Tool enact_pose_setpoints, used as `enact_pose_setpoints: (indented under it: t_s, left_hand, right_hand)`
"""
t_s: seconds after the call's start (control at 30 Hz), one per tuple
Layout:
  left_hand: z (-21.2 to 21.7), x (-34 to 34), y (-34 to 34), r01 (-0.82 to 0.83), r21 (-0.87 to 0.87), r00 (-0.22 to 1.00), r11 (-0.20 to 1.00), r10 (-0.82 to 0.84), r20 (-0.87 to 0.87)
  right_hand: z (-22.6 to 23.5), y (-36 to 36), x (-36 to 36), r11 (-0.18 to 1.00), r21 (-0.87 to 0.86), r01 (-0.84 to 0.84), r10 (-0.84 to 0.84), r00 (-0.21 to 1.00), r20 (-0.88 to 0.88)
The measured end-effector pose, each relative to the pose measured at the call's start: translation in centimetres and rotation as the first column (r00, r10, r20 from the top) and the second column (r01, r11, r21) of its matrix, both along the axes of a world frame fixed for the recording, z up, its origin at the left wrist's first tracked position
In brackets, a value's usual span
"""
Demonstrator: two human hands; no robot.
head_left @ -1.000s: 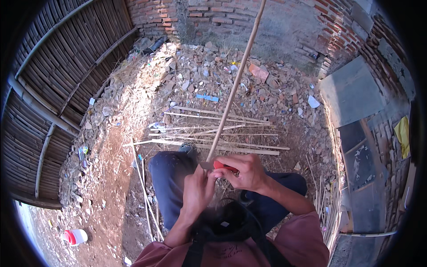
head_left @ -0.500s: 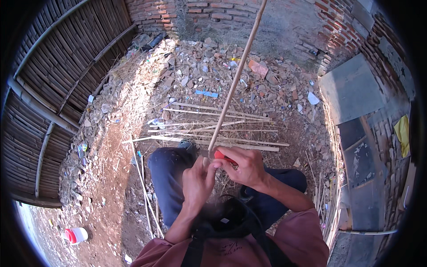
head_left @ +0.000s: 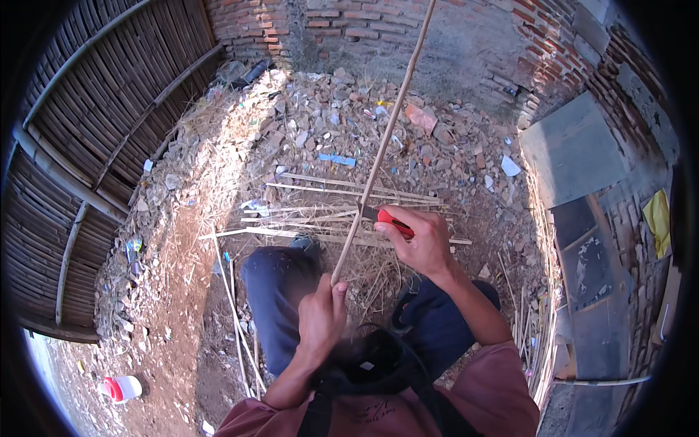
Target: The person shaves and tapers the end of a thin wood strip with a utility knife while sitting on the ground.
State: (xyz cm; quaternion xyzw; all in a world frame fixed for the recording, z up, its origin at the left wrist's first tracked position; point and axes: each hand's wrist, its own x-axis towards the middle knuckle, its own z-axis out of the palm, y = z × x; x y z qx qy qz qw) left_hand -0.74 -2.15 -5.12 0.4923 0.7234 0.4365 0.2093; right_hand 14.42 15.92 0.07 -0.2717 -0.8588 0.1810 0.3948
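Observation:
My left hand [head_left: 322,315] is closed round the near end of a long, thin bamboo stick [head_left: 386,146], which slants up and away past the top of the view. The fingers of my right hand [head_left: 426,246] wrap the red handle of a knife [head_left: 397,223]. Its dark blade meets the stick a good way beyond my left hand, and the stick's lower stretch looks paler than the part above. Beyond my knees, several pale bamboo strips [head_left: 269,231] lie crosswise on the ground.
More strips [head_left: 240,328] lie beside my left leg. Rubble and litter [head_left: 320,109] spread to a brick wall [head_left: 371,25]. A bamboo-slat wall [head_left: 95,109] stands left, grey boards [head_left: 575,149] lean right. A red-and-white container [head_left: 122,389] sits lower left.
My right hand has moved the knife away from my left hand, up along the stick. Before, both hands were together at its near end; my left hand is now slightly lower.

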Motion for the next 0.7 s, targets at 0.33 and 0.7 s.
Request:
enact_pose_setpoints:
  t_s: [0.33,0.7]
  left_hand:
    - [0.2,-0.6,-0.4,0.008,-0.065,1.0,0.998,-0.01,-0.02]
    - [0.0,-0.5,-0.2,0.028,-0.034,0.997,0.999,-0.03,-0.069]
  right_hand:
    - [-0.3,0.5,0.5,0.989,-0.104,-0.102,0.1,0.995,-0.023]
    - [0.0,1.5,1.6,0.893,-0.404,-0.196,0.189,0.98,-0.057]
